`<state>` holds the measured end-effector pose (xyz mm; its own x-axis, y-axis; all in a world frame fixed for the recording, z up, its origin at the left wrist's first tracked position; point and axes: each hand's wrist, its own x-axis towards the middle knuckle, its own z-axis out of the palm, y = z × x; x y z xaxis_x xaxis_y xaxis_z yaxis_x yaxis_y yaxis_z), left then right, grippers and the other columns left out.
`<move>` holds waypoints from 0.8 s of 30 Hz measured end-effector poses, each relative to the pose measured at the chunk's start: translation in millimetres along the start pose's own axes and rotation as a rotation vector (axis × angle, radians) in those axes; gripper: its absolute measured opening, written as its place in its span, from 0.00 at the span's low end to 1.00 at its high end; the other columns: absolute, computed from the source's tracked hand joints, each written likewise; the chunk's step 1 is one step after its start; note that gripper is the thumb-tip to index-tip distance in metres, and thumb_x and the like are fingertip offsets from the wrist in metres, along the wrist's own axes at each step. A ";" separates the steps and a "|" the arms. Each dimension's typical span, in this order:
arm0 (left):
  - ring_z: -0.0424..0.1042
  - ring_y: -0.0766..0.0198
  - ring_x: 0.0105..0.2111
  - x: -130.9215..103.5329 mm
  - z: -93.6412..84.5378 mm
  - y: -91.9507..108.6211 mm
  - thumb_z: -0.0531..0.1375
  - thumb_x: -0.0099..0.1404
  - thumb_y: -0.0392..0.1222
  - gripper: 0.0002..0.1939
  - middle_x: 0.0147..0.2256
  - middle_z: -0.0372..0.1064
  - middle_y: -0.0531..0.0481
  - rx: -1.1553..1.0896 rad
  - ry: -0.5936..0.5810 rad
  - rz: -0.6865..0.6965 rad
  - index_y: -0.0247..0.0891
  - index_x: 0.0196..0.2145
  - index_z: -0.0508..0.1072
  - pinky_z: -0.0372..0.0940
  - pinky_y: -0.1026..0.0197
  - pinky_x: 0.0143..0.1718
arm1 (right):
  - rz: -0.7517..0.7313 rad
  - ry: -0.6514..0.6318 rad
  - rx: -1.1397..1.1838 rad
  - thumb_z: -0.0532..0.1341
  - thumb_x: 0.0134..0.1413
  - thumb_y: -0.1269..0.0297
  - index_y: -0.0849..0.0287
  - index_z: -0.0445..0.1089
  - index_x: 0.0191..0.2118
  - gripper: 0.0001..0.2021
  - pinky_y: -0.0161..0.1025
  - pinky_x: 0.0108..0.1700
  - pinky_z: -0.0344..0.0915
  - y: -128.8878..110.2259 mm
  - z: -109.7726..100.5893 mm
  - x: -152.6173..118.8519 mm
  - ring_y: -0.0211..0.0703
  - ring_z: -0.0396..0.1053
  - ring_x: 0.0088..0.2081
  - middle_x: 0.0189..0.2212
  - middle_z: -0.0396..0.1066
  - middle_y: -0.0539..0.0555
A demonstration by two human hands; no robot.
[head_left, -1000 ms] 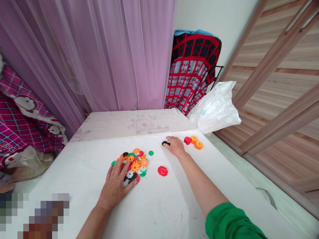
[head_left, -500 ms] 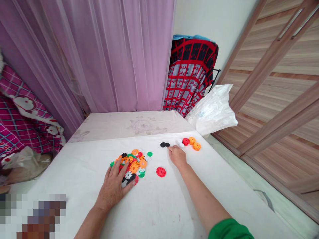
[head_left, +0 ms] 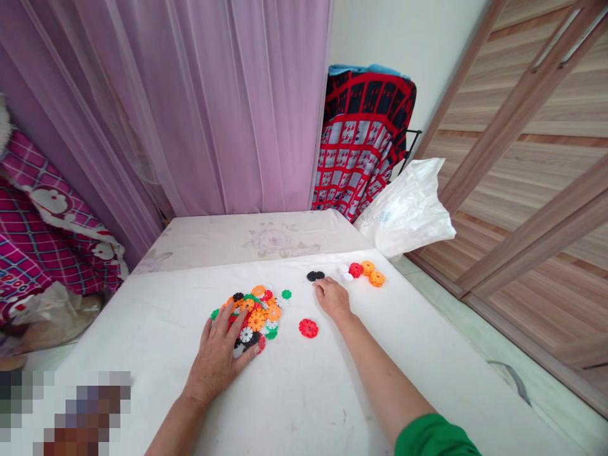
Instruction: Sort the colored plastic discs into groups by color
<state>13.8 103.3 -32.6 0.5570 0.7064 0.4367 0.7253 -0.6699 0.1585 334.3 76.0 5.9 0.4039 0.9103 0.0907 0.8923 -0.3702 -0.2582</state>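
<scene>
"Notched discs (head_left: pixel 257 320) are lying in a mixed-colour pile on the white-covered worktop (head_left: pixel 294 396), aren't they?"

"Yes, and the left hand (head_left: pixel 217 351) is resting over the near left side of that pile, its fingers spreading wide across the pieces."

"What is the right hand (head_left: pixel 335 297) doing?"

"Its fingers are bunching together, and the tips are pointing just beside a pair of black discs (head_left: pixel 315 276). I cannot tell whether they are pinching anything."

"And the others?"

"A red disc (head_left: pixel 308 328) is lying by itself between the pile and the right forearm (head_left: pixel 380 367). A small green disc (head_left: pixel 286 294) is sitting near the pile's far right edge. Beyond the right hand, white discs (head_left: pixel 347 277), a red piece (head_left: pixel 355 270) and two orange pieces (head_left: pixel 377 279) are lying close together, the orange ones furthest right."

"What is surrounding the worktop?"

"A white plastic bag (head_left: pixel 408 212) is bulging by the far right corner, a purple curtain (head_left: pixel 237 107) is hanging behind, and wooden wardrobe doors (head_left: pixel 522 171) are standing to the right."
</scene>
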 end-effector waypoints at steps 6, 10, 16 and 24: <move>0.56 0.43 0.64 -0.1 -0.1 0.8 0.56 0.62 0.62 0.35 0.66 0.54 0.38 0.015 -0.011 -0.010 0.45 0.63 0.62 0.51 0.38 0.63 | -0.019 0.038 0.058 0.52 0.62 0.66 0.50 0.75 0.45 0.15 0.34 0.42 0.62 2.8 7.5 2.3 0.40 0.70 0.44 0.45 0.74 0.51; 0.56 0.43 0.64 1.8 -2.4 3.4 0.55 0.62 0.63 0.36 0.66 0.54 0.38 0.024 -0.033 -0.022 0.45 0.63 0.63 0.52 0.37 0.62 | -0.113 0.072 0.228 0.54 0.59 0.67 0.52 0.76 0.42 0.13 0.34 0.44 0.63 3.2 21.0 -7.2 0.40 0.70 0.41 0.41 0.74 0.51; 0.57 0.43 0.64 2.6 -5.0 4.8 0.56 0.62 0.63 0.35 0.66 0.52 0.39 0.025 -0.019 -0.032 0.45 0.62 0.63 0.53 0.37 0.62 | -0.282 -0.095 0.276 0.60 0.54 0.63 0.49 0.70 0.55 0.21 0.35 0.44 0.63 -21.9 18.3 -2.8 0.39 0.70 0.38 0.41 0.72 0.50; 0.57 0.44 0.64 1.0 -1.6 1.8 0.56 0.62 0.61 0.34 0.66 0.53 0.39 0.029 0.009 -0.019 0.45 0.62 0.63 0.53 0.38 0.62 | -0.354 -0.206 0.123 0.59 0.56 0.61 0.49 0.74 0.47 0.13 0.34 0.41 0.59 -47.8 0.7 8.0 0.40 0.70 0.41 0.40 0.73 0.50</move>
<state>15.0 102.4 -30.5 0.5393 0.7166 0.4423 0.7473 -0.6494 0.1409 294.8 101.1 18.3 0.0174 0.9998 0.0034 0.9328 -0.0150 -0.3601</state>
